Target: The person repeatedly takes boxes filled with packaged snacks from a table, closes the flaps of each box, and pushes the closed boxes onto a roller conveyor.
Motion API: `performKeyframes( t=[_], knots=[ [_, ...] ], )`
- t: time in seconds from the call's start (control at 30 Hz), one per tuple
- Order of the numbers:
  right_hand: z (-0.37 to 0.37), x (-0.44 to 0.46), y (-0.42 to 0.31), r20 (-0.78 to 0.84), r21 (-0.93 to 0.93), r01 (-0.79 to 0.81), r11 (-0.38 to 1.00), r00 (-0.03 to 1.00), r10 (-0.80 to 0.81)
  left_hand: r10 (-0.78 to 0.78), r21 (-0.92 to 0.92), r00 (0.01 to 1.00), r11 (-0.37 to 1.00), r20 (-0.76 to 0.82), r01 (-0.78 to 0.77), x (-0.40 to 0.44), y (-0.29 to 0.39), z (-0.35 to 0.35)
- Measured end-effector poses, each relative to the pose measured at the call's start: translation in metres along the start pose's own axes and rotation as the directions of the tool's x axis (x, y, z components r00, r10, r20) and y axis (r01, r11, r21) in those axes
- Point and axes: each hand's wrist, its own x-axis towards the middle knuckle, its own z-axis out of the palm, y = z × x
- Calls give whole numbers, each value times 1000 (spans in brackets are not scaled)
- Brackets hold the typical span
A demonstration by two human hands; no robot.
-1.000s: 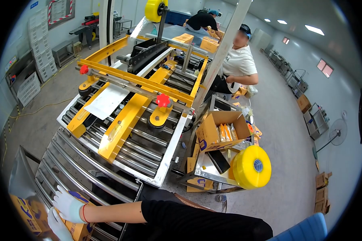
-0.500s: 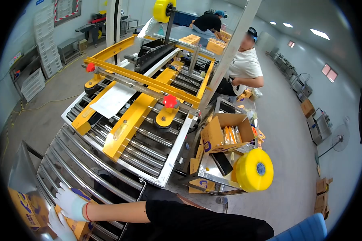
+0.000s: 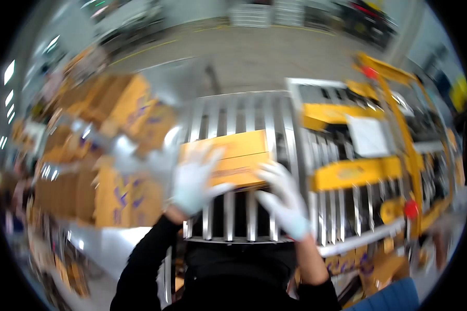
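A closed orange-yellow cardboard carton (image 3: 241, 149) lies on the metal roller conveyor (image 3: 251, 220) in front of me. My left hand (image 3: 192, 181), in a white glove, rests over its left end, fingers spread across the top and thumb stretched along the near edge. At the near right corner is my right hand (image 3: 285, 199), also gloved, its fingertips at the carton and its thumb apart. Both hands are open, though the left one's fingers are blurred. The carton's underside is hidden.
Flattened and upright cartons (image 3: 135, 192) stand on a metal table (image 3: 98, 243) to the left. On the right, the sealing machine (image 3: 358, 173) has yellow rails, red knobs (image 3: 411, 209) and a white sheet (image 3: 367, 136). A blue chair back (image 3: 389, 298) shows at lower right.
My view has swung left, bringing the stacked cartons into sight. Both hands were on a carton at the lower left; now they are spread at its left end and near right corner.
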Motion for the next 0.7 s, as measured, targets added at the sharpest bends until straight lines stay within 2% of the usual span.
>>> performKeyframes(
  t=[0.03,0.07,0.1,0.13,0.2,0.27,0.3,0.33,0.4,0.43,0.47,0.53,0.6,0.63,0.67,0.7],
  knots=[
    [-27,-24,-3,60,54,-165,985,985,162,-81,-71,997,994,13,81,14,14,8],
    [-38,-52,-9,32,467,-366,805,917,399,-109,-33,994,994,-26,108,28,26,22],
    [-57,-79,-2,106,648,-453,612,849,517,-141,-31,990,990,-20,141,45,42,31],
    [-69,-108,1,95,794,-342,502,886,454,-157,-37,987,987,-12,157,63,58,42],
    [-81,-148,-8,30,758,-360,544,852,523,-152,-62,985,986,84,157,100,96,51],
    [-75,-168,-12,18,805,-317,502,858,513,-27,-171,985,984,169,56,124,125,48],
    [-67,-168,-15,-18,847,-264,461,853,521,-8,-175,992,984,127,31,131,136,60],
    [-57,-163,-15,14,859,-265,439,867,497,14,-179,996,984,91,3,136,144,70],
    [-27,-149,-17,42,850,-294,438,866,498,149,-235,980,965,136,-114,139,146,70],
    [-10,-135,-32,74,842,-331,427,853,516,229,-336,967,925,114,-179,134,141,79],
    [1,-125,-40,154,795,-406,450,853,498,266,-585,964,778,-26,-230,123,130,101],
    [11,-118,-47,397,658,-578,483,811,429,190,-631,978,749,-91,-204,78,85,58],
    [14,-116,-45,612,496,-678,542,716,336,11,-484,982,869,-189,-103,18,20,17],
    [15,-115,-45,669,430,-705,564,668,325,-142,-441,966,897,-218,33,-15,-16,0],
    [16,-118,-41,673,429,-707,562,665,324,-233,-160,911,969,-341,188,-56,-47,-22],
    [16,-125,-35,697,357,-749,559,612,375,-303,101,862,923,-407,372,-97,-84,-30]
  ],
)
